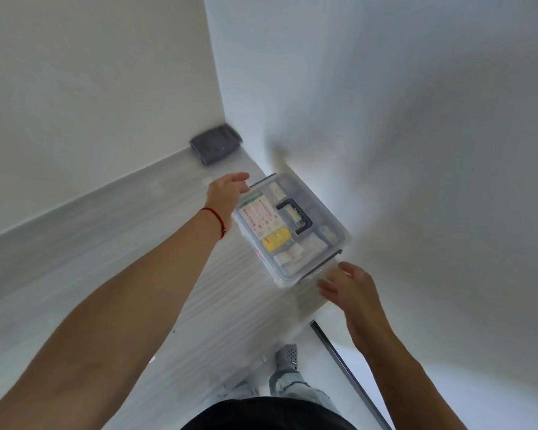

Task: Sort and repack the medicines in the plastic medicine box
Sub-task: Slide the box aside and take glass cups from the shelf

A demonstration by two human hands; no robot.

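One clear plastic medicine box (292, 231) sat on a pale surface (112, 243) against a white wall, its lid on and a single dark handle (294, 215) lying across the top. The left hand (227, 190) reached to the box's far left end, its fingers hidden behind the hand, so their spread could not be told; they seemed to touch the dark latch there. The right hand (351, 287) hovered just beside the near right end, fingers loosely spread and holding nothing. Through the lid showed several packets: one long green-and-pink printed card, one yellow pack (277, 238) and a few white ones. The print was too blurred to read. One grey folded cloth (215, 144) lay in the far corner, well apart from the box.
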